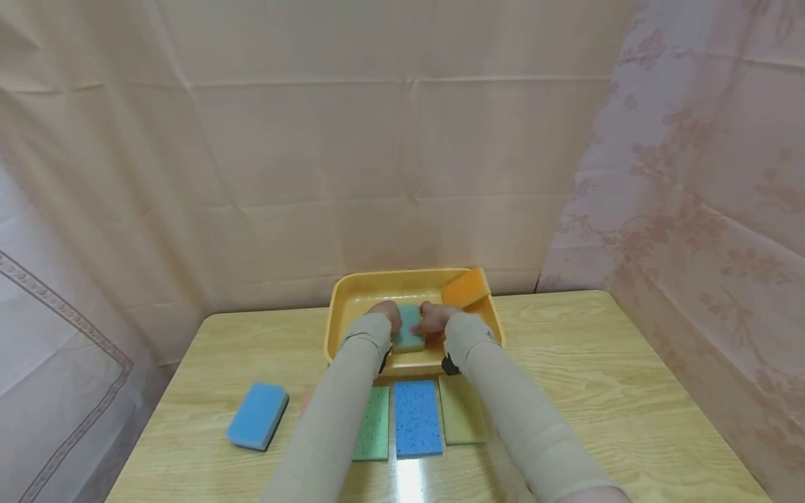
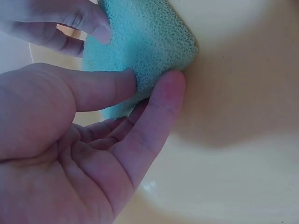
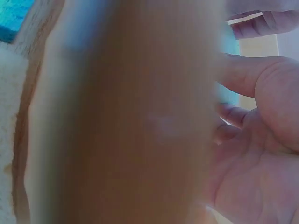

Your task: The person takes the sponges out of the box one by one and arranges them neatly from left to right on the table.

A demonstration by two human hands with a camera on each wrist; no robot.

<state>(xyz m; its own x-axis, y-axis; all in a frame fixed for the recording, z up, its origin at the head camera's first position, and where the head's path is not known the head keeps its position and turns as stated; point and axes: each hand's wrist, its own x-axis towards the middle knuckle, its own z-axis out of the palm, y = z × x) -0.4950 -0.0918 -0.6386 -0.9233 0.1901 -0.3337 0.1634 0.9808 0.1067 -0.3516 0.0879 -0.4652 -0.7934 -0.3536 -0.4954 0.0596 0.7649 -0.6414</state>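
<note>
A teal porous sponge (image 1: 410,341) is inside a yellow plastic tray (image 1: 415,362), between both hands. In the left wrist view, my left hand (image 2: 98,140) pinches a corner of the sponge (image 2: 149,42), the thumb on its upper face and the forefinger along its edge. From the opposite side my right hand (image 1: 438,318) holds the same sponge, its thumb pressed on the face. The blurred tray wall (image 3: 140,116) covers much of the right wrist view and hides part of that hand's fingers. An orange sponge (image 1: 464,288) leans in the tray's back right corner.
In front of the tray, a green sponge (image 1: 375,426), a speckled blue sponge (image 1: 418,419) and a yellow sponge (image 1: 462,412) lie in a row, with a pink piece (image 1: 307,398) partly behind the left sleeve. A thicker blue sponge (image 1: 258,416) lies farther left. Curtains hang behind the wooden table (image 1: 566,363).
</note>
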